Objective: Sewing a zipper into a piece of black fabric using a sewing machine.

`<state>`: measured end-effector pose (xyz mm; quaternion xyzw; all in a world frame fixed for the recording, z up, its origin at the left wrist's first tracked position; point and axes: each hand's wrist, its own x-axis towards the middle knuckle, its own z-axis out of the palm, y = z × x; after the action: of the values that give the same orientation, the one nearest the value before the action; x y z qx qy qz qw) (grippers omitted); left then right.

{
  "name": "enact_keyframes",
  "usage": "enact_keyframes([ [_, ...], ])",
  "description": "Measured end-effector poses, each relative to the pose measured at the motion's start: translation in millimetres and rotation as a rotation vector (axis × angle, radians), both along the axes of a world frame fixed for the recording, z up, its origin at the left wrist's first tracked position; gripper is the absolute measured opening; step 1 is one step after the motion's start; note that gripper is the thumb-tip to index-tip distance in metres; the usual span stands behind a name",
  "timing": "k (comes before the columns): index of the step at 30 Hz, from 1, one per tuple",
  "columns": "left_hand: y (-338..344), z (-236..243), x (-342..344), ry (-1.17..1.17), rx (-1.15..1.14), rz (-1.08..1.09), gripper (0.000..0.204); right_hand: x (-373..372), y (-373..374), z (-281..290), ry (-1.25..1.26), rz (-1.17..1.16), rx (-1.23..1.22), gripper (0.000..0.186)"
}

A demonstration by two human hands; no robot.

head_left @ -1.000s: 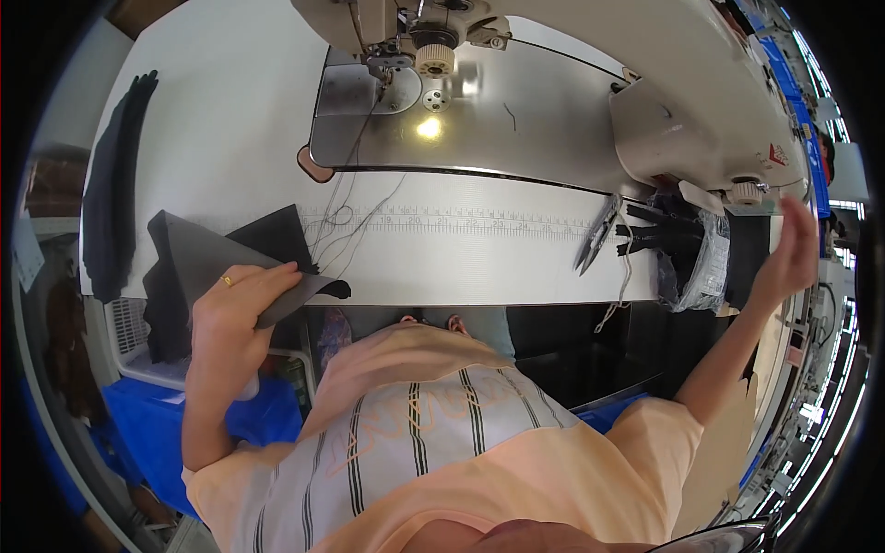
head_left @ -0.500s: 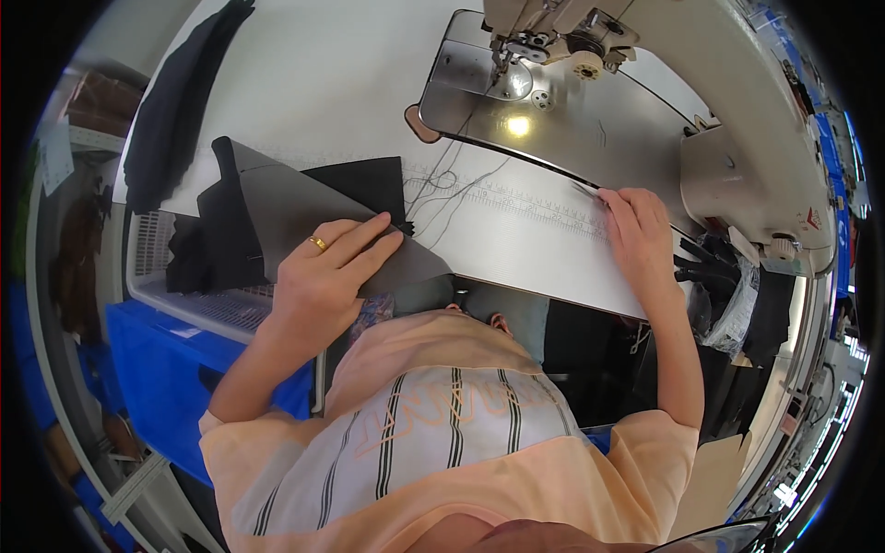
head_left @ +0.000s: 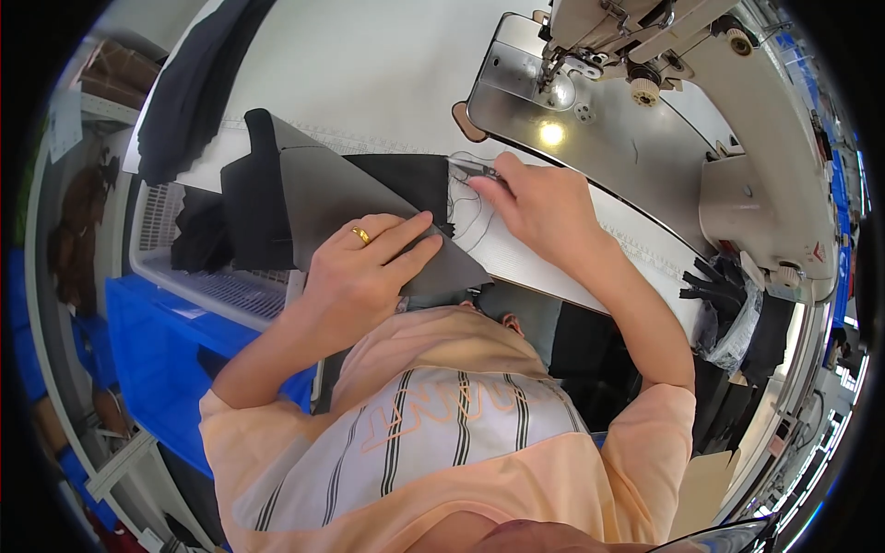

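My left hand [head_left: 369, 272], with a gold ring, lies with stretched, parted fingers on a grey-and-black folded fabric piece [head_left: 327, 198] near the table's front edge; its thumb is hidden. My right hand [head_left: 535, 207] grips metal thread snips [head_left: 475, 168], their tips at the right side of the black fabric [head_left: 406, 175]. Loose grey threads [head_left: 470, 221] lie just beside this fabric. Behind my right hand are the sewing machine [head_left: 733, 111] and its steel bed [head_left: 608, 134].
A stack of black strips [head_left: 194, 92] lies on the white table [head_left: 341, 74] at back left. Below left are a white basket [head_left: 157, 221] with black cloth and a blue bin [head_left: 157, 359]. At right lie black zippers [head_left: 710, 276] in clear plastic and a cardboard piece [head_left: 714, 470].
My right hand came from the far right, picked up the snips and moved left to the fabric. My left hand's fingers stretched out over the grey fabric. The view has shifted.
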<state>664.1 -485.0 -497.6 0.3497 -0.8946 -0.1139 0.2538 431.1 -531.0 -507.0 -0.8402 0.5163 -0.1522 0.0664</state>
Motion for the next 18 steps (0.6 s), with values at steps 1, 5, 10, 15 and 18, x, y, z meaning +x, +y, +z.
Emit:
enact_keyframes([
  [1,0.1,-0.3,0.4,-0.005,-0.01,-0.01,0.052,-3.0,-2.9,-2.4,-0.138,-0.005,0.02,0.026],
  [5,-8.9,24.1,0.3,-0.015,0.085,-0.03,0.043,-48.8,-10.0,16.1,-0.201,-0.262,0.269,0.029],
  [10,-44.8,76.2,-18.5,-0.014,-0.097,0.064,0.022,-75.0,6.9,21.6,-0.061,-0.146,-0.266,0.036],
  [15,-71.0,114.8,-49.5,-0.102,-0.239,0.027,0.016,-7.8,46.8,38.8,-0.915,-0.041,0.198,0.04],
  [18,-77.8,138.1,-58.2,0.105,0.056,-0.076,0.017,-10.9,41.2,41.8,-1.188,-0.052,0.329,0.031],
])
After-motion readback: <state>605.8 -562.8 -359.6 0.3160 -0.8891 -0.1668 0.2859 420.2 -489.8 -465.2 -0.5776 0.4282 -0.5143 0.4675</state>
